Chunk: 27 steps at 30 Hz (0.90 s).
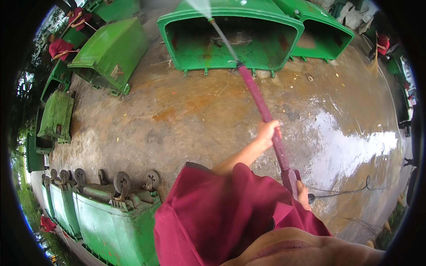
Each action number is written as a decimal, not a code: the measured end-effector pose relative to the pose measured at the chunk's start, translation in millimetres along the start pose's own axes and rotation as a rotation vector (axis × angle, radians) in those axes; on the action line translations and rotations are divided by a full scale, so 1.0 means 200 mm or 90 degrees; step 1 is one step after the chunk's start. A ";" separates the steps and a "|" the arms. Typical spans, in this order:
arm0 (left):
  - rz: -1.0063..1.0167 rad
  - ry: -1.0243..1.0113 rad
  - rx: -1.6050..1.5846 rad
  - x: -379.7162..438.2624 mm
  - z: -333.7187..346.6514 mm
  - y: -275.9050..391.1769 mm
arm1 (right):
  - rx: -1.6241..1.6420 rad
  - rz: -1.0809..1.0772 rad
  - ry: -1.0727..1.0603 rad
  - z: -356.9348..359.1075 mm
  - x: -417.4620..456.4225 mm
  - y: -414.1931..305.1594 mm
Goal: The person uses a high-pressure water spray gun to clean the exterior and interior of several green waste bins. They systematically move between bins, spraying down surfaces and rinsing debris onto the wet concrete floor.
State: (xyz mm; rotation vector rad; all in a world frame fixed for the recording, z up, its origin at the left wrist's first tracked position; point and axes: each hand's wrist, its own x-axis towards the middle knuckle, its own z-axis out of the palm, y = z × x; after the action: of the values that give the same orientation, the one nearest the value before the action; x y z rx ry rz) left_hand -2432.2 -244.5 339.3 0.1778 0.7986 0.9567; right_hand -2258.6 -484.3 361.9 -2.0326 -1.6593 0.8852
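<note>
My left hand (pixel 269 133) grips the maroon-wrapped shaft of a pressure washer lance (pixel 254 89). Farther back, my right hand (pixel 303 196) is closed around the lance's trigger handle (pixel 290 183), partly hidden by the handle and my sleeve. A black hose (pixel 346 191) trails off to the right from near that hand. The lance's metal tube crosses in front of a large green waste bin (pixel 176 60) tipped on its side, its open mouth facing me. A white water spray (pixel 201 7) fans out from the nozzle over the bin's upper side.
Another tipped green bin (pixel 332 55) adjoins it on the right; a dirtier one (pixel 109 50) lies to the left. Upturned wheeled bins (pixel 116 226) line the lower left. Wet concrete (pixel 199 129) bears a puddle (pixel 346 143). People in red shirts (pixel 63 48) hold long handles; another (pixel 382 45) has a broom.
</note>
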 end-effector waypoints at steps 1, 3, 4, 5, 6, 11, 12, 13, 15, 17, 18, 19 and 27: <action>-0.020 0.027 -0.011 0.02 -0.06 0.03 | 0.008 -0.003 -0.006 0.02 0.04 0.00; 0.000 0.058 -0.007 0.05 -0.18 0.10 | -0.049 -0.104 -0.013 0.05 0.12 -0.04; 0.014 0.064 -0.017 0.05 -0.23 0.14 | -0.063 -0.130 -0.030 0.06 0.16 -0.06; 0.018 0.079 -0.019 0.07 -0.27 0.20 | -0.083 -0.174 -0.038 0.07 0.20 -0.10; 0.030 0.075 -0.030 0.07 -0.30 0.24 | -0.086 -0.179 -0.035 0.09 0.24 -0.13; 0.090 0.067 -0.042 0.05 -0.35 0.45 | -0.117 -0.237 -0.036 0.13 0.38 -0.28; 0.093 0.073 -0.041 0.04 -0.35 0.48 | -0.118 -0.240 -0.032 0.14 0.39 -0.30; 0.100 0.069 -0.042 0.04 -0.35 0.51 | -0.124 -0.239 -0.030 0.14 0.41 -0.32; 0.114 0.066 -0.042 0.05 -0.34 0.56 | -0.146 -0.230 -0.031 0.14 0.44 -0.37; 0.129 0.058 -0.036 0.07 -0.34 0.60 | -0.155 -0.224 -0.036 0.15 0.46 -0.40; 0.118 0.065 -0.039 0.08 -0.35 0.60 | -0.166 -0.214 -0.040 0.14 0.46 -0.41; 0.109 0.066 -0.043 0.10 -0.35 0.60 | -0.161 -0.206 -0.047 0.14 0.47 -0.42; 0.055 0.042 -0.097 0.18 -0.47 0.53 | -0.140 -0.241 -0.044 0.15 0.48 -0.35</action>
State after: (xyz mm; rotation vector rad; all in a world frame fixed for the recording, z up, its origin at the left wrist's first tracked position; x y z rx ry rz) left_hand -2554.9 -173.2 303.4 0.0487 0.7799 1.1050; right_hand -2320.3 -377.2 361.9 -1.7401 -2.1663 0.6706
